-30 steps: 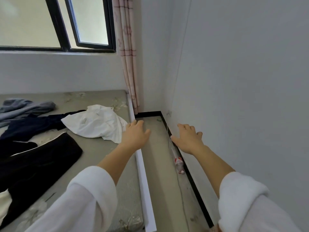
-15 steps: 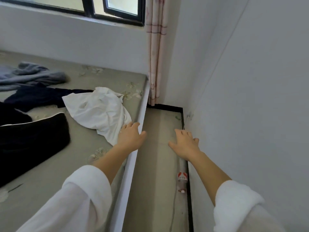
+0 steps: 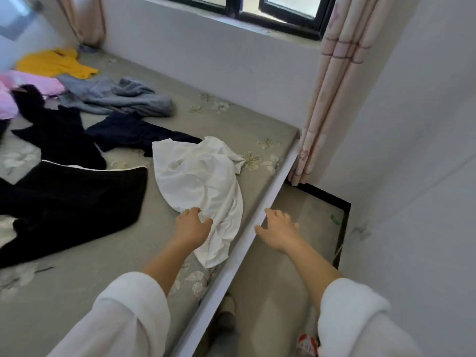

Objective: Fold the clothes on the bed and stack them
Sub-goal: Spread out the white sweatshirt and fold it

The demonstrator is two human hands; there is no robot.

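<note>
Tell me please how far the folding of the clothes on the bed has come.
Nothing looks done: no folded piece or stack is visible. In hand: the left hand touches the crumpled white garment; the right hand hovers open beside the bed edge. Left: the black, navy, grey, yellow and pink clothes all lie unfolded.

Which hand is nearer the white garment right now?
Left. The left hand touches the near edge of the white garment on the bed; the right hand is past the bed's edge, over the floor, apart from it.

Home bedroom, bed (image 3: 257, 124) strewn with clothes (image 3: 116, 96), curtained (image 3: 332, 81) window (image 3: 278, 11), plain white walls (image 3: 412, 124)
</note>
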